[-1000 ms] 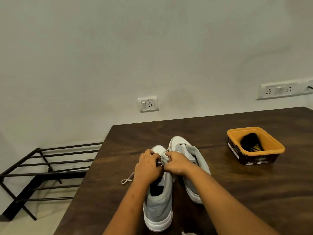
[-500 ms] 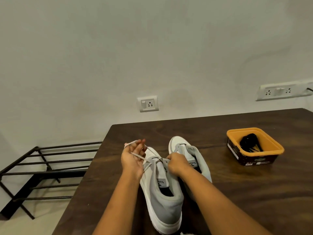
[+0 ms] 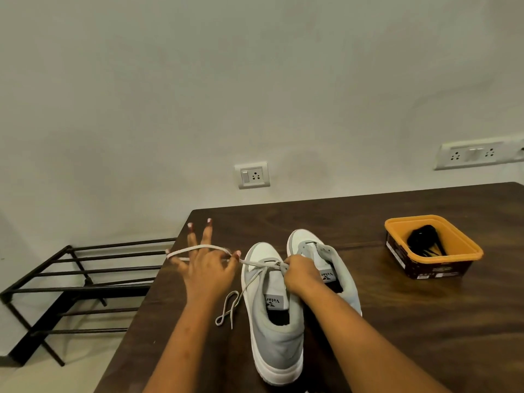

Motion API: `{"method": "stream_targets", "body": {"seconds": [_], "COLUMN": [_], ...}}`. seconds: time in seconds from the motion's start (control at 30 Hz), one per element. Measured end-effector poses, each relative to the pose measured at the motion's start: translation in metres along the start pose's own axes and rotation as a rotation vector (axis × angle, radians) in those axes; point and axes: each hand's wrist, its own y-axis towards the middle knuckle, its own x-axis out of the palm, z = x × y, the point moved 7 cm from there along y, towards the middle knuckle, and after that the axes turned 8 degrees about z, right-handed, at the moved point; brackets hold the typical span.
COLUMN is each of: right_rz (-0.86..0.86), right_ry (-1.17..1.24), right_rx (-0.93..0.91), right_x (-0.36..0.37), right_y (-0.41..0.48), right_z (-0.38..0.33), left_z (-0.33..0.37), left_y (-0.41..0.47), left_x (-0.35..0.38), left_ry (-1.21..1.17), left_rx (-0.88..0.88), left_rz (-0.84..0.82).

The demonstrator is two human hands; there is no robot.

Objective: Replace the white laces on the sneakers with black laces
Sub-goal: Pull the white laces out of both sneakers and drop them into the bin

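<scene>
White lace has been drawn further out of the left sneaker, looped over the spread left hand at lower centre. The sneaker's front is pinched by the right hand; black laces wait in the orange tub at right.

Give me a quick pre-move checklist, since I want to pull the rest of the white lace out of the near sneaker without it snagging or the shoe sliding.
1. White lace caught by the left hand: ok, it loops over the spread fingers.
2. Right hand steadying the near sneaker at its eyelets: ok.
3. Lace fully out of the eyelets: not ok, it still crosses near the toe.
4. Loose lace end free of knots: cannot tell; it lies curled on the table.
5. Black laces ready: ok, in the orange tub.
6. Far sneaker unlaced: cannot tell.
</scene>
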Motion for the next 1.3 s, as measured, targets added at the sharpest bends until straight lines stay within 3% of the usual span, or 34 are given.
{"method": "stream_targets", "body": {"seconds": [0.1, 0.2, 0.37, 0.53, 0.63, 0.7, 0.87, 0.97, 1.13, 1.3], "right_rz": [0.004, 0.008, -0.040, -0.086, -0.080, -0.071, -0.008, -0.008, 0.055, 0.235], "right_ry": [-0.001, 0.011, 0.069, -0.093, -0.155, -0.226, -0.235, 0.012, 0.770, 0.995], "right_rx": [0.013, 0.012, -0.112, -0.180, -0.210, -0.213, -0.197, -0.134, 0.160, 0.233], "right_x": [0.000, -0.002, -0.002, 0.006, 0.009, 0.009, 0.007, 0.005, -0.006, -0.019], "right_y": [0.000, 0.001, -0.008, -0.016, -0.020, -0.020, -0.022, -0.014, 0.003, 0.004], "right_z": [0.001, 0.000, -0.013, -0.019, -0.023, -0.025, -0.028, -0.023, 0.003, 0.007], "left_z": [-0.028, -0.056, -0.046, 0.011, 0.038, 0.046, 0.042, 0.040, 0.039, 0.039], "left_y": [-0.002, -0.004, -0.018, -0.029, -0.035, -0.038, -0.042, -0.047, -0.047, -0.049], "left_x": [0.008, 0.022, 0.042, 0.043, 0.047, 0.050, 0.049, 0.046, 0.042, 0.041], "left_ry": [0.239, 0.288, -0.072, -0.426, -0.499, -0.465, -0.416, -0.415, -0.376, -0.356], "left_rx": [-0.117, -0.280, -0.332, -0.250, -0.205, -0.173, -0.224, -0.265, -0.273, -0.287], "left_rz": [-0.131, -0.277, -0.405, -0.468, -0.520, -0.521, -0.297, -0.218, -0.171, -0.162]}}
